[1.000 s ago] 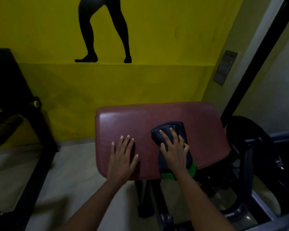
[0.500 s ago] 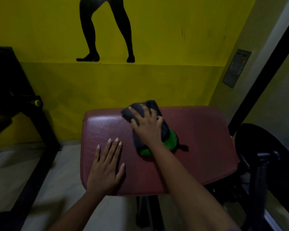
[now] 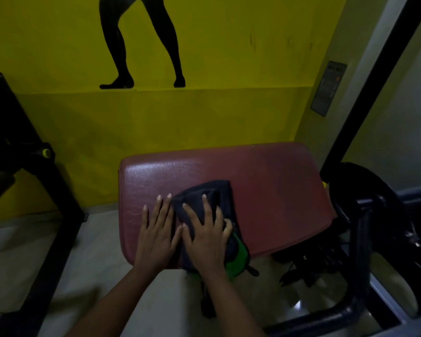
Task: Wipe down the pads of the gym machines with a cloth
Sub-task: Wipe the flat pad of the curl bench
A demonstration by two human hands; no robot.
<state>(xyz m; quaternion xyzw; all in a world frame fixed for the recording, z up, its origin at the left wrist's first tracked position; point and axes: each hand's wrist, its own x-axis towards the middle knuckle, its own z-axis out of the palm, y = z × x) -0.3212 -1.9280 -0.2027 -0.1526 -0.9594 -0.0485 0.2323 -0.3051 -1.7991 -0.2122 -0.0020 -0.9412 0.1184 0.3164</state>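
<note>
A dark red padded seat (image 3: 265, 186) of a gym machine fills the middle of the view. A dark blue cloth (image 3: 212, 195) with a green part at its near end lies on the pad's near left area. My right hand (image 3: 206, 237) presses flat on the cloth with fingers spread. My left hand (image 3: 157, 229) rests flat on the bare pad just left of the cloth, its fingers straight and touching the cloth's edge.
A yellow wall (image 3: 204, 113) with a black painted figure stands right behind the pad. A black machine frame (image 3: 51, 195) is at the left. Black frame tubes and a round weight plate (image 3: 365, 205) crowd the right. Pale floor (image 3: 22, 259) lies below.
My right hand has dragged the cloth from the pad's far edge back to the near left part. My left hand stays flat on the pad, now close beside the cloth.
</note>
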